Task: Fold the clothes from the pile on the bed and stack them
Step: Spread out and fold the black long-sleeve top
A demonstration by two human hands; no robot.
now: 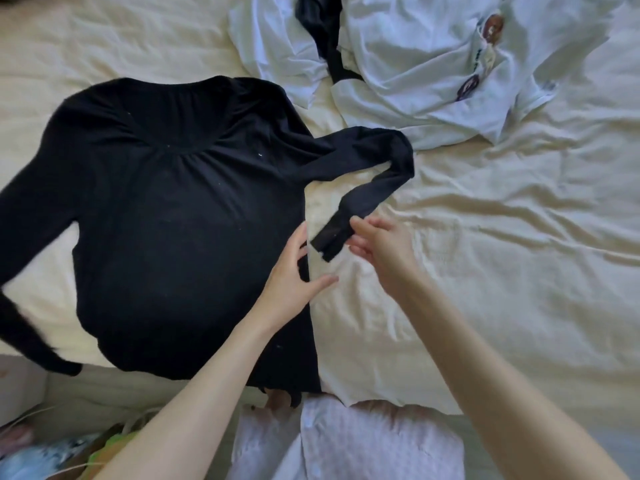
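Note:
A black long-sleeved top [173, 216] lies spread flat on the cream bed sheet [485, 254], neckline away from me. Its right sleeve [381, 157] bends out and back toward me, ending in a cuff [330, 239]. My right hand [381, 247] pinches that cuff just above the sheet. My left hand [294, 278] lies with straight fingers on the top's right side edge, thumb spread toward the sheet. The left sleeve hangs over the bed's near-left edge.
A pile of white clothes [415, 64] with printed patches and a dark garment [325, 32] sits at the far right of the bed. Below the bed's near edge, bags and colourful items [69, 455] lie on the floor at the left.

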